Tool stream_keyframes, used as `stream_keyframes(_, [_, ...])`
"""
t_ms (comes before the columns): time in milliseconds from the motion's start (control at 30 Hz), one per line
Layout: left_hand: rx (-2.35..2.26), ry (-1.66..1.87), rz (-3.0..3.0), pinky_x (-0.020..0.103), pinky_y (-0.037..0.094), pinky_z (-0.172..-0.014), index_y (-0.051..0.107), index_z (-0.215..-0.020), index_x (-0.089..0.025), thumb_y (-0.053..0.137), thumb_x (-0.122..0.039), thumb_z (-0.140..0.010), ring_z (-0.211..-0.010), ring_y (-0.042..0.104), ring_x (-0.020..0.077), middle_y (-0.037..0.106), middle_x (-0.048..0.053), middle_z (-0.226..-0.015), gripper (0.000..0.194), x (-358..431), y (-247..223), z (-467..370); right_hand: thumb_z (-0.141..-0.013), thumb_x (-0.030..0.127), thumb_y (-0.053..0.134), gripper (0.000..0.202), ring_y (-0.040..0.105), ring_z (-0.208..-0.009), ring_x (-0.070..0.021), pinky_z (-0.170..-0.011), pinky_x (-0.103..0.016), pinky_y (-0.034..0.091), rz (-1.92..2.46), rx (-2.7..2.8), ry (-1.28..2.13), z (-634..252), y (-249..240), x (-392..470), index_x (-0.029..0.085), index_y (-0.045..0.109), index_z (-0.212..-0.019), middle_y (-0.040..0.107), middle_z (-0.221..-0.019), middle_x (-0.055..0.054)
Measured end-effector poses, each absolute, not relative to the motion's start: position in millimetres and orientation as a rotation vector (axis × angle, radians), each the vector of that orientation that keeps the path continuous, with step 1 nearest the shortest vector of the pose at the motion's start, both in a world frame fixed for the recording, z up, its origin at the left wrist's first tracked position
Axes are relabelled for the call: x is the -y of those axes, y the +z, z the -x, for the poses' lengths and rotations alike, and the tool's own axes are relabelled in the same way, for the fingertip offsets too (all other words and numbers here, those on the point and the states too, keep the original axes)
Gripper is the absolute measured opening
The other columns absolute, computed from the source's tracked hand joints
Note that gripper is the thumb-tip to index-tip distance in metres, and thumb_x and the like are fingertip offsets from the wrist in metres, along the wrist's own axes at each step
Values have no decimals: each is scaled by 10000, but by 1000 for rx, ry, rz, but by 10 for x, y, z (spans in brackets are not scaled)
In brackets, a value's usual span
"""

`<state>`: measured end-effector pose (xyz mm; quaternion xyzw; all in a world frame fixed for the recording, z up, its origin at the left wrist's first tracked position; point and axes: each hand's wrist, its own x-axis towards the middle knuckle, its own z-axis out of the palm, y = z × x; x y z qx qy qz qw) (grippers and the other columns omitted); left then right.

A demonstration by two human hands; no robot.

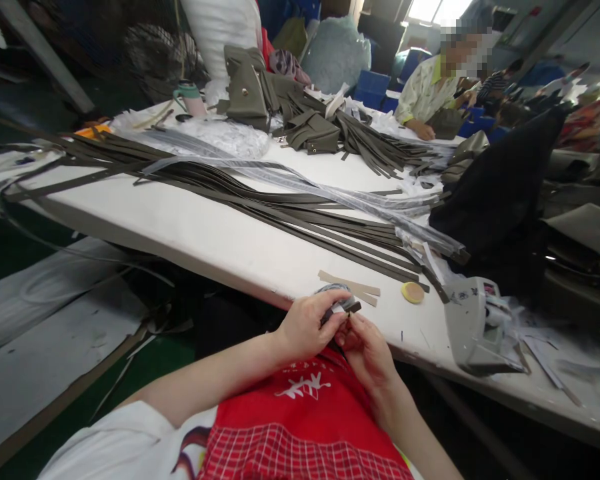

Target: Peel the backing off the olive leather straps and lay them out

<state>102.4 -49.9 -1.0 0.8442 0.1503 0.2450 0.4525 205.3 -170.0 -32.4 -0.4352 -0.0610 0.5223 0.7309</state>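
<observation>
Close to my red apron, at the table's front edge, both my hands meet. The fingers of my left hand (310, 327) are curled round a dark strap (354, 307), and a greyish, plastic-looking coil (333, 289) shows above the knuckles. My right hand (371, 350) pinches just below the strap's end, its fingertips touching those of the left. What lies between the palms is hidden. Just beyond them, tan strips (353, 288) lie crossed on the white table (190, 230). A round yellow-rimmed disc (413, 292) rests to their right.
Long dark straps (280, 210), some in clear plastic, run across the table. A tape dispenser (477, 327) stands at the right edge. Farther back are olive bags (247, 90), a pink-and-green flask (191, 99) and a co-worker (427, 90). Black fabric (500, 193) rises at right.
</observation>
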Motion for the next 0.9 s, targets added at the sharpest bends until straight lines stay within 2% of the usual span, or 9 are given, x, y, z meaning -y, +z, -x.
stream_keyframes(200, [-336,593,-2044,341,501,-975,564,-1238,-202,538,-206,-874,-1051,655,207,693,77,-1149,365,509,-103,-1036,-688,407,822,267,480,-563,-101,-523,-221,403,1002,54,1049,-1965,-444,1649,185,684,-742,601,-653,14])
stream_keyframes(433, [-406,704,-1933,338,554,-841,607,-1140,-149,688,-231,-762,-923,631,198,603,130,-1151,395,483,-88,-1073,-740,424,772,240,499,-577,-130,-565,-263,412,1068,128,991,-2002,-490,1681,211,679,-805,613,-660,16])
stream_keyframes(567, [-453,812,-1938,387,508,-965,705,-938,-149,735,-248,-742,-1076,600,247,607,136,-1159,222,499,-53,-1093,-761,428,755,230,555,-662,-178,-643,-305,453,1045,144,999,-1997,-455,1666,227,694,-856,603,-648,3])
stream_keyframes(633, [-452,816,-1910,383,510,-966,731,-882,-157,725,-230,-758,-1076,610,244,634,126,-1138,144,514,-35,-1100,-761,436,757,238,543,-651,-176,-632,-301,452,1047,134,986,-1991,-430,1657,229,694,-857,584,-629,6])
stream_keyframes(767, [-453,816,-1877,359,524,-951,751,-915,-176,689,-207,-805,-1053,639,224,676,105,-1119,131,535,-15,-1099,-743,391,792,258,485,-589,-116,-571,-243,417,998,103,965,-1984,-381,1637,228,700,-921,608,-687,18])
stream_keyframes(900, [-425,879,-1968,332,547,-930,736,-1016,-175,621,-211,-872,-1011,676,206,718,99,-1080,188,544,-35,-1098,-733,394,813,285,465,-554,-78,-538,-196,391,965,82,985,-1976,-330,1609,190,710,-902,594,-641,25])
